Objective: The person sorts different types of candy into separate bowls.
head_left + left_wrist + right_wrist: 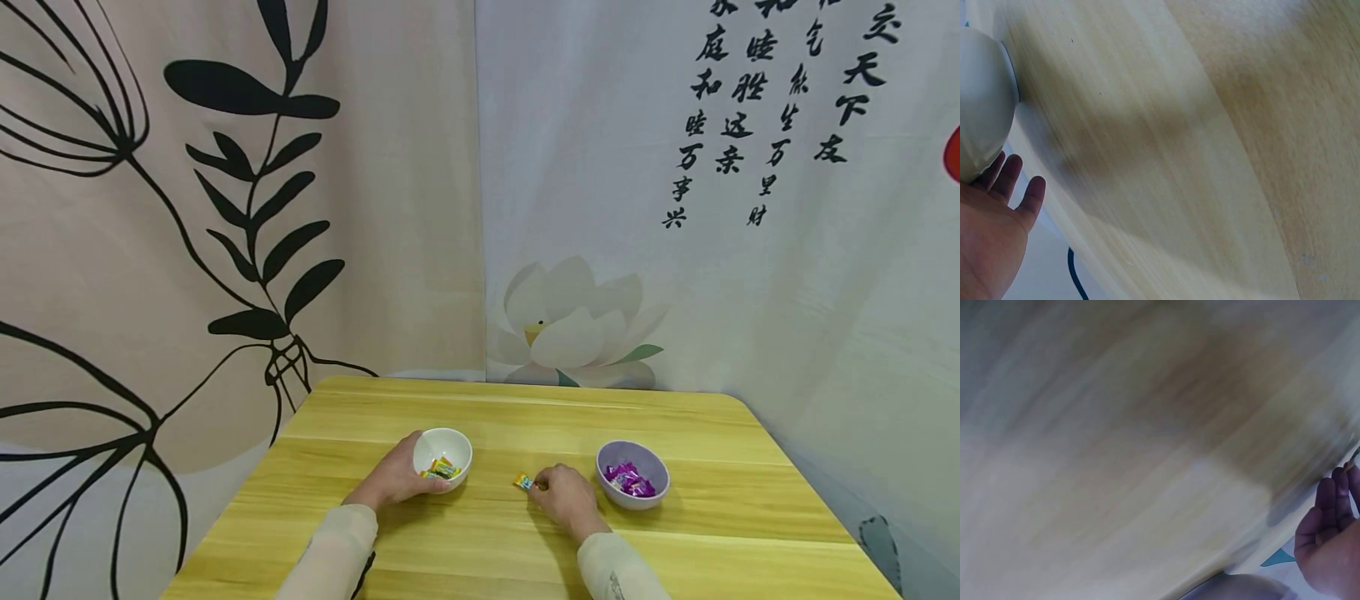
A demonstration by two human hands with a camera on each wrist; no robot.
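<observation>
My left hand (401, 475) grips a white bowl (462, 446) by its left side, the thumb along the near rim. The bowl tilts toward me, and a few yellow-and-green wrapped candies (442, 469) lie in it. In the left wrist view the bowl (985, 94) shows its outside, with fingertips (1034, 187) under it. My right hand (564, 498) pinches a small yellow-and-blue wrapped candy (522, 481) between the two bowls. In the right wrist view the hand (1335, 544) sits at the right edge, the candy mostly out of frame.
A lilac bowl (609, 454) of purple wrapped candies (630, 479) stands right of my right hand. The wooden table (480, 550) has a far edge before a printed curtain (420, 208). A dark cord (1072, 269) hangs past the table edge in the left wrist view.
</observation>
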